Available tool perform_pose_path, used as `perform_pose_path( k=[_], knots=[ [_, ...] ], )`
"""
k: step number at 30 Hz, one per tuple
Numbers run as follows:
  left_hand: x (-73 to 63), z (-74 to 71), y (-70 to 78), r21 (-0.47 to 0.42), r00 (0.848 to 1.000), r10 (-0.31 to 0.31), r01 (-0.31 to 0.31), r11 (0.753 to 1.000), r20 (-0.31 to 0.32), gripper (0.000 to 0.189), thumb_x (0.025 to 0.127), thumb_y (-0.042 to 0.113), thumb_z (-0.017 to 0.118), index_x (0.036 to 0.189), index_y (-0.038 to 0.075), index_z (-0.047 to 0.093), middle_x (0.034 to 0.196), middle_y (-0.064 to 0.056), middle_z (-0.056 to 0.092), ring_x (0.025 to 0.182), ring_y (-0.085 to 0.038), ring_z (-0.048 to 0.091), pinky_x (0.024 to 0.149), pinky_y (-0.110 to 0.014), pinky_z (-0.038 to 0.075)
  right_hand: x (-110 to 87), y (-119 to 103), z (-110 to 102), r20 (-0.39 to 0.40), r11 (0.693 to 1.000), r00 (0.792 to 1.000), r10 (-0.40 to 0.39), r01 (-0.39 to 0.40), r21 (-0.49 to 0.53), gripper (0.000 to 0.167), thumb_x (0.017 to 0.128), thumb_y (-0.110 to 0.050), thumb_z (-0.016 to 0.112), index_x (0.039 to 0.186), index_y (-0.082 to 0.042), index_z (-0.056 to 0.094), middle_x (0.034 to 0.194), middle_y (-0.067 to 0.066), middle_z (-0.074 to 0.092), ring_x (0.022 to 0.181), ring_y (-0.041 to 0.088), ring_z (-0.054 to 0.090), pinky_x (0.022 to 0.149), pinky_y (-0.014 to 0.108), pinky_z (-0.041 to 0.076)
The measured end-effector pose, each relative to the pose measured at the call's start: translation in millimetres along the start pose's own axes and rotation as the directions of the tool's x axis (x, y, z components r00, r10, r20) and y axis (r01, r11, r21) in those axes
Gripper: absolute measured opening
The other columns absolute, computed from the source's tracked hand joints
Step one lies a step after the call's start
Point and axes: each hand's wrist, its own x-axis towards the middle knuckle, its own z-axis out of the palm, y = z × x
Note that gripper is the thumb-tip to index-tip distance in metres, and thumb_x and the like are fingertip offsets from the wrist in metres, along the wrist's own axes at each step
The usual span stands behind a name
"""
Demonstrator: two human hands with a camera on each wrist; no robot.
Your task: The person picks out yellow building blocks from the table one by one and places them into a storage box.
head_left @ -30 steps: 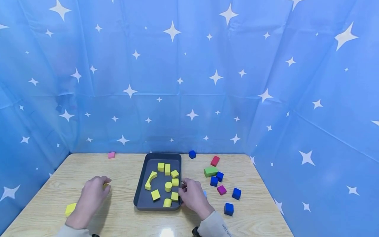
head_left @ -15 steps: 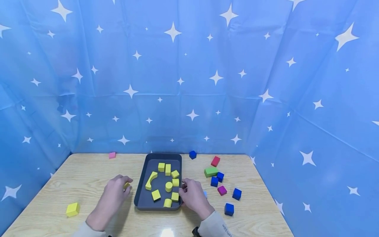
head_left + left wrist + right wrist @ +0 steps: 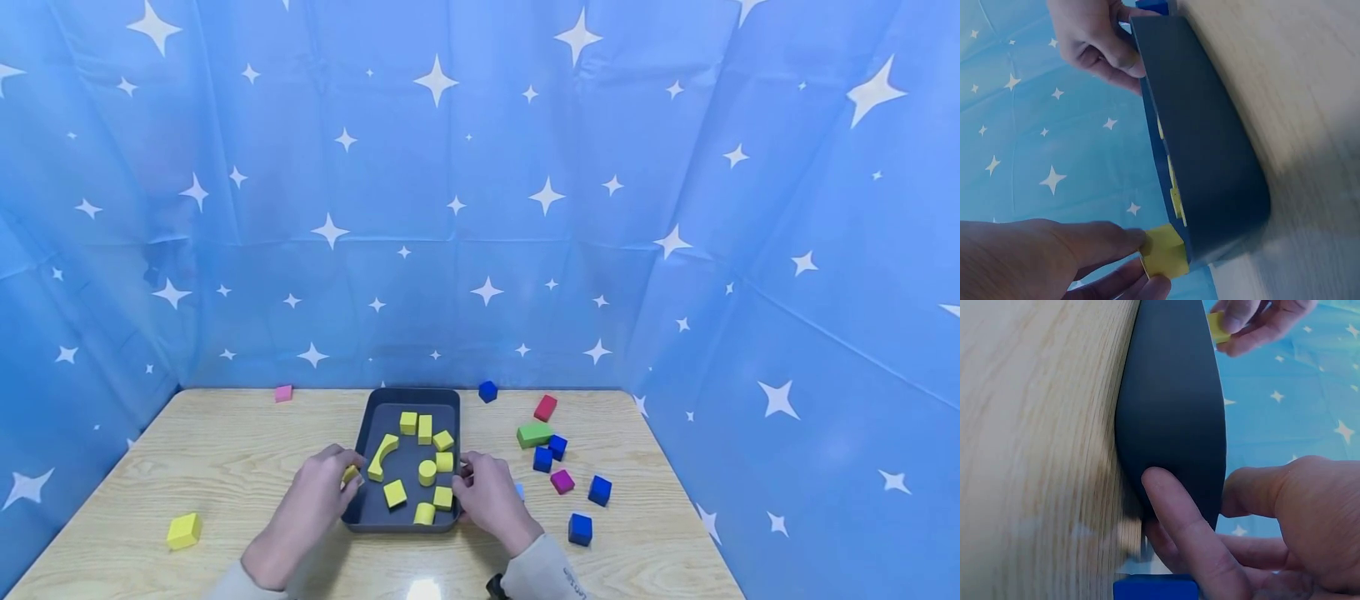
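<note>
My left hand (image 3: 315, 492) pinches a yellow block (image 3: 1165, 251) between thumb and fingers, just over the left rim of the dark grey tray (image 3: 386, 528). My right hand (image 3: 491, 496) grips the tray's right wall, thumb over the rim and fingers against the outside, as the right wrist view shows. Inside the tray lie several yellow blocks, among them an arch (image 3: 382, 457), a standing cylinder (image 3: 427, 473) and a cube (image 3: 394, 494). From the left wrist, the tray's side wall hides most of them.
On the table's left lie another yellow block (image 3: 183, 531) and a pink one (image 3: 282, 393). Right of the tray are several blue blocks (image 3: 580, 529), a green block (image 3: 534, 433), a red block (image 3: 545, 407) and a magenta block (image 3: 562, 482). A starry curtain (image 3: 480, 208) surrounds the table.
My left hand has carried the yellow block rightward from the table's left side to the tray's left rim. My right hand and the tray stay in place.
</note>
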Motion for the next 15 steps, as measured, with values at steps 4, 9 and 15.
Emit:
perform_pose_path(
  k=[4,9,15],
  knots=[
    [-0.7,3.9,5.4,-0.001,1.0,0.004,-0.004,1.0,0.024,0.019,0.092,-0.004,0.093,0.108,0.004,0.088,0.103,-0.011,0.081,0.092,-0.021,0.08,0.075,-0.032,0.071,-0.4,0.1,-0.2,-0.003,1.0,1.0,0.005,-0.005,0.003,0.044,0.111,-0.006,0.074,0.152,0.008,0.069,0.118,0.015,0.078,0.091,0.019,0.078,0.057,0.027,0.068],
    [-1.4,8.6,10.6,-0.014,0.999,0.005,-0.004,1.0,0.048,0.021,0.091,-0.005,0.093,0.108,0.005,0.087,0.101,-0.009,0.08,0.089,-0.017,0.078,0.073,-0.029,0.069,-0.7,0.5,-0.3,-0.006,1.0,1.0,0.001,-0.001,-0.003,0.044,0.111,-0.006,0.074,0.152,0.008,0.069,0.118,0.015,0.078,0.091,0.018,0.078,0.057,0.026,0.067],
    [-3.0,14.0,13.0,-0.032,0.998,0.028,-0.026,0.999,0.06,0.02,0.09,-0.006,0.093,0.106,0.006,0.087,0.103,-0.01,0.082,0.094,-0.023,0.082,0.078,-0.031,0.072,-0.7,0.6,-0.8,-0.001,1.0,1.0,-0.004,0.004,-0.002,0.047,0.111,-0.006,0.074,0.154,0.009,0.067,0.12,0.017,0.079,0.091,0.019,0.078,0.057,0.027,0.067]
  ],
)
